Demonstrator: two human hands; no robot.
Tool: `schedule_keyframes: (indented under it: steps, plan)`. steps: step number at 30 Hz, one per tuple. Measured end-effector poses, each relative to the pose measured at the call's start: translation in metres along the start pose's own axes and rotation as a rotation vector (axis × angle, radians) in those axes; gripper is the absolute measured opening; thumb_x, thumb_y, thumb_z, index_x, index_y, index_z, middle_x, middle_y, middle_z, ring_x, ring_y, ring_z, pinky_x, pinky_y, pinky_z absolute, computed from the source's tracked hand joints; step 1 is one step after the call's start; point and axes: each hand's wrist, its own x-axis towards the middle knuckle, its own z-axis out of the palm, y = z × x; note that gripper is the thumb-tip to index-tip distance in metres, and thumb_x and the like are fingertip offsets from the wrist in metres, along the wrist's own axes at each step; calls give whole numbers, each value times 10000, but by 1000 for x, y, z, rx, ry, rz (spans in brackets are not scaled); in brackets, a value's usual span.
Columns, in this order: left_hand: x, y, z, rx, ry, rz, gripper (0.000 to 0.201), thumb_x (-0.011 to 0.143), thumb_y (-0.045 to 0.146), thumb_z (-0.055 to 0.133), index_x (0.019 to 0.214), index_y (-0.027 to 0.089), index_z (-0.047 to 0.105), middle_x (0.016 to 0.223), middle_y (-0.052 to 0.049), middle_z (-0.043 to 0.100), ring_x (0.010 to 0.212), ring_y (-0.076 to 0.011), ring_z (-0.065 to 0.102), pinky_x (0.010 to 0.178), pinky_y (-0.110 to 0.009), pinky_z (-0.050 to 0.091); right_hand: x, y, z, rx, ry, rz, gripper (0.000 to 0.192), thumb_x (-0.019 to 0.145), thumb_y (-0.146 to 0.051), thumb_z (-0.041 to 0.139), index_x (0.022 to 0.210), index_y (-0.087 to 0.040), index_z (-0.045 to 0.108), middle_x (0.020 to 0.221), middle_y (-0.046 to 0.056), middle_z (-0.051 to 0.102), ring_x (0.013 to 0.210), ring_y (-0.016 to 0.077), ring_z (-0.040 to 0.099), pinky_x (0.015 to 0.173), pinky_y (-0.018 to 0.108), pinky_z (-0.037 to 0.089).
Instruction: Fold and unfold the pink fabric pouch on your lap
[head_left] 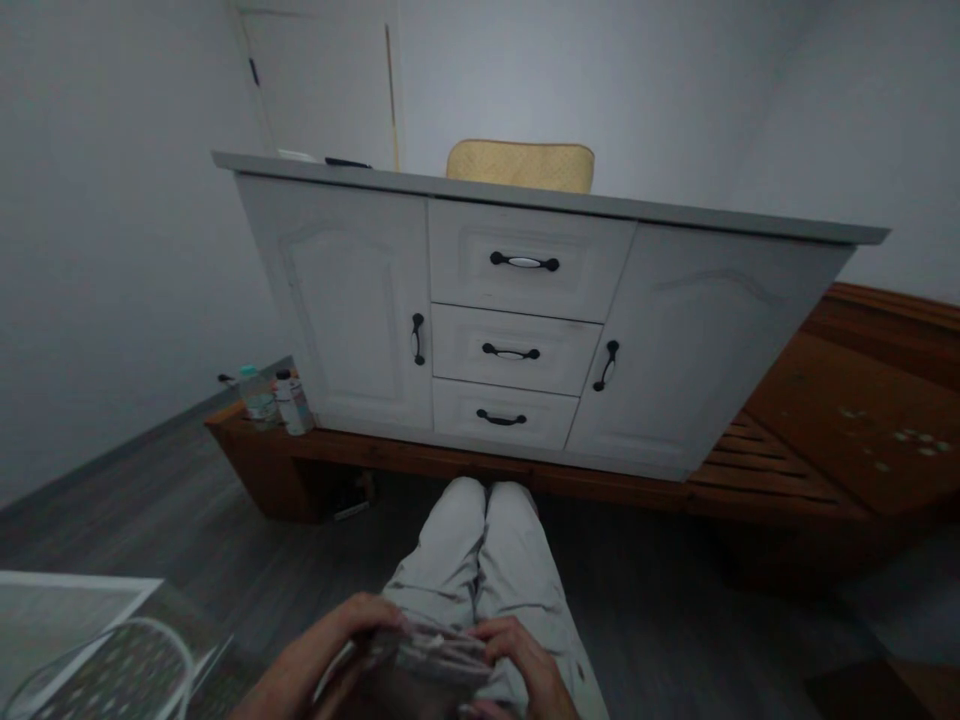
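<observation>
At the bottom edge of the head view, my left hand (341, 640) and my right hand (525, 655) both grip a crumpled clear plastic bag (439, 650) held over my lap. My fingers curl over its top edge from each side. What is inside the bag is too blurred to tell. My legs in light trousers (487, 545) stretch forward toward a white cabinet (360, 290).
The white cabinet has two doors and three drawers with black handles, and stands on a low wooden platform (750, 470). Two bottles (281, 400) stand at its left corner. A yellow cushion (521, 163) lies on top. A glass-topped table (67, 625) sits at lower left.
</observation>
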Motion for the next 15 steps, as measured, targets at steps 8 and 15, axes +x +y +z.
schedule_keyframes:
  steps: [8,15]
  plan:
    - [21,5,16,197,128,113,330,972,304,471,1287,353,557,1247,1,693,1184,-114,652,1024,-118,458,-5,-3,-18,-44,74,280,171,877,-393,630,926,-240,573,825,2,680,764,139,661,721,200,517]
    - [42,21,40,65,101,151,259,1006,303,416,1214,333,568,1147,-4,668,1123,-99,633,992,-144,458,6,-14,-24,102,531,523,379,755,-566,722,774,-234,541,661,-43,509,614,118,521,591,211,444]
